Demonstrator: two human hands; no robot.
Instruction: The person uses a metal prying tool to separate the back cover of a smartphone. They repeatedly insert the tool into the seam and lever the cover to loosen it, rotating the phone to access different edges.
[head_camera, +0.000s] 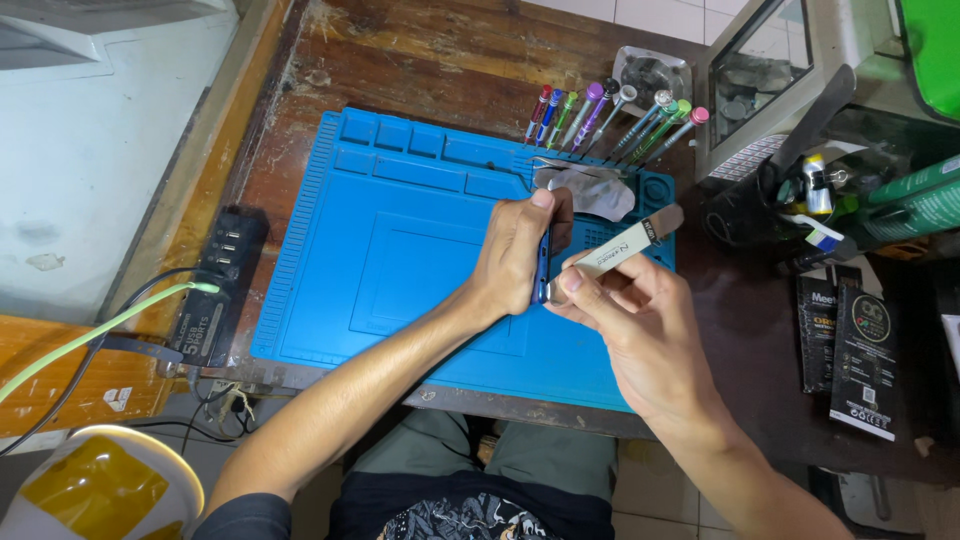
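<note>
Phone (543, 262) is held on edge above the blue work mat (400, 250), near the mat's right half, gripped in the left hand (515, 250) with fingers closed round its long sides. It is judged light, rigid, fragile and smooth-edged; a hold along the frame is advised. A thin flat metal pry tool (625, 247) is pinched between thumb and fingers of the right hand (630, 320), its end laid against the phone's lower edge. Screwdrivers (610, 115) are ranged beyond the mat.

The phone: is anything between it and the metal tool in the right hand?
Nothing visible. The left hand holds the phone on edge, and the tool in the right hand meets its lower edge directly.
</note>
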